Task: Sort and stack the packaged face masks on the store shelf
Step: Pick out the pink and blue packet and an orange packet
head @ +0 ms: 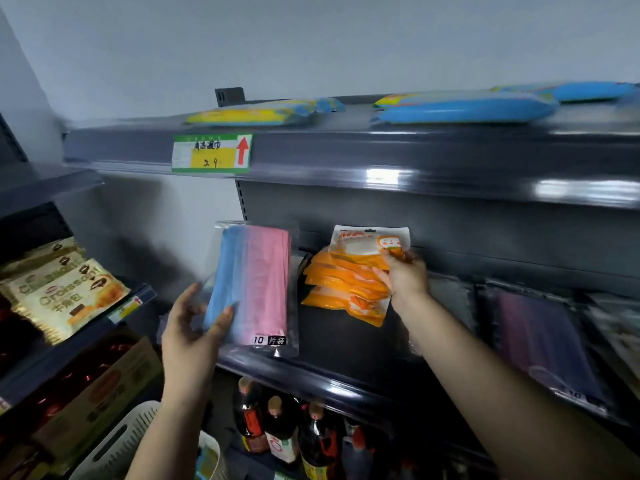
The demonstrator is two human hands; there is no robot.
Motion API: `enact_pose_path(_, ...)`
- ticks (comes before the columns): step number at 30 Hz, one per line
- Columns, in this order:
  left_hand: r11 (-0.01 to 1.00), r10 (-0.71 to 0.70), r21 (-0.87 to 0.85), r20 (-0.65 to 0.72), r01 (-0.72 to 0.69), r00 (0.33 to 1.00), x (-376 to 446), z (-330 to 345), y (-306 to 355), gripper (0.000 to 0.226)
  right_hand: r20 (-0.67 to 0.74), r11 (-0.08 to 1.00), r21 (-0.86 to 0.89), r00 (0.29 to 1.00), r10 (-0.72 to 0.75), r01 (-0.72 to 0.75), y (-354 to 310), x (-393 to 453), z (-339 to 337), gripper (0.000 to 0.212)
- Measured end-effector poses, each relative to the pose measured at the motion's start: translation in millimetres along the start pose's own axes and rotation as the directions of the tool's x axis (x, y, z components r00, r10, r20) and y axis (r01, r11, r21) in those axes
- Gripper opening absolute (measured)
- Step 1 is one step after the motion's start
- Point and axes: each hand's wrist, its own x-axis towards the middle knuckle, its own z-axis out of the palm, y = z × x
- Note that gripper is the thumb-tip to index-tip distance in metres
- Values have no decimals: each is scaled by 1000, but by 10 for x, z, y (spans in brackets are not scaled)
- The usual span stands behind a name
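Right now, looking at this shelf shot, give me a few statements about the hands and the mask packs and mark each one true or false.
1. The left hand holds a clear pack of blue and pink masks. True.
2. The right hand rests on the dark purple mask pack. False: it grips the top of the orange packs, and the purple pack lies untouched to the right.
3. The orange packs sit fanned in an uneven pile. True.
4. The top shelf carries croissant packs. False: blue and yellow packs lie there; the croissant packs are on the left rack.
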Motion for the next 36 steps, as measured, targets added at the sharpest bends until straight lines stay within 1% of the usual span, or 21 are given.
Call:
enact_pose_path(2, 1000, -6, 1, 34, 6, 999, 95, 23, -69, 51, 13, 999, -29, 1000, 27, -27, -8, 27, 64, 32)
enact_pose_path(5, 1000, 11, 19, 68, -13, 998, 251, 25, -170, 50, 67, 997, -6, 994, 83, -83, -45, 32, 150, 45)
enact_pose_path(6, 1000, 15, 21, 83, -17, 996, 308, 22, -193, 50, 78, 996, -22, 993, 90, -88, -47, 33, 172, 44)
enact_pose_path(7, 1000, 16, 23, 102, -18, 995, 367, 17, -211, 49, 71, 994, -94, 995, 68, -61, -31, 48, 191, 38)
enact_pose_path(8, 1000, 7, 24, 125, -10, 992, 428, 7, -218, 49, 59, 970, -243, 998, 22, -7, -28, 32, 205, 32)
enact_pose_path(9, 1000, -3, 19, 147, 0, 989, 483, -1, -216, 48, 62, 906, -418, 997, -43, 65, -22, 20, 216, 31)
enact_pose_path(10, 1000, -7, 13, 166, 5, 986, 539, -14, -216, 48, 90, 809, -572, 991, -101, 135, -18, -5, 232, 35)
enact_pose_path(11, 1000, -9, 7, 183, 8, 983, 595, -26, -218, 47, 126, 707, -679, 980, -151, 196, -15, -27, 252, 39)
enact_pose_path(13, 1000, -22, 1, 212, 22, 977, 684, -49, -218, 52, 159, 561, -795, 971, -177, 233, -3, -83, 301, 41)
enact_pose_path(16, 999, -44, -15, 220, 48, 974, 789, -99, -258, 51, 205, 408, -879, 968, -143, 246, 45, -148, 406, 46)
enact_pose_path(19, 997, -63, -36, 238, 74, 969, 860, -170, -287, 45, 187, 285, -935, 976, -112, 212, 99, -258, 490, 50)
enact_pose_path(23, 995, -59, -57, 275, 77, 960, 935, -245, -301, 45, 177, 191, -958, 965, -195, 214, 170, -358, 502, 65)
enact_pose_path(25, 992, -73, -74, 298, 100, 952, 933, -244, -307, 44, 180, 126, -970, 965, -190, 206, 227, -372, 506, 67)
enact_pose_path(26, 990, -83, -82, 307, 113, 948, 929, -244, -310, 44, 178, 119, -971, 961, -211, 206, 255, -382, 513, 65)
enact_pose_path(27, 988, -86, -97, 311, 122, 947, 926, -239, -309, 44, 176, 142, -965, 948, -266, 220, 275, -403, 521, 61)
enact_pose_path(29, 981, -94, -131, 317, 141, 944, 926, -221, -326, 45, 199, 235, -918, 883, -425, 320, 318, -472, 509, 48)
enact_pose_path(31, 971, -105, -167, 346, 172, 932, 889, -169, -339, 45, 224, 350, -828, 831, -509, 438, 355, -611, 470, 36)
enact_pose_path(32, 964, -114, -184, 368, 193, 923, 856, -123, -342, 46, 228, 427, -768, 827, -514, 478, 372, -684, 444, 34)
enact_pose_path(33, 956, -117, -205, 389, 210, 914, 817, -67, -337, 47, 222, 503, -714, 839, -496, 487, 369, -770, 428, 33)
enact_pose_path(34, 948, -113, -227, 409, 221, 906, 773, -3, -329, 48, 220, 560, -677, 857, -466, 478, 375, -837, 405, 35)
enact_pose_path(36, 940, -95, -257, 437, 225, 895, 659, 148, -277, 47, 232, 634, -638, 895, -382, 436, 366, -942, 352, 44)
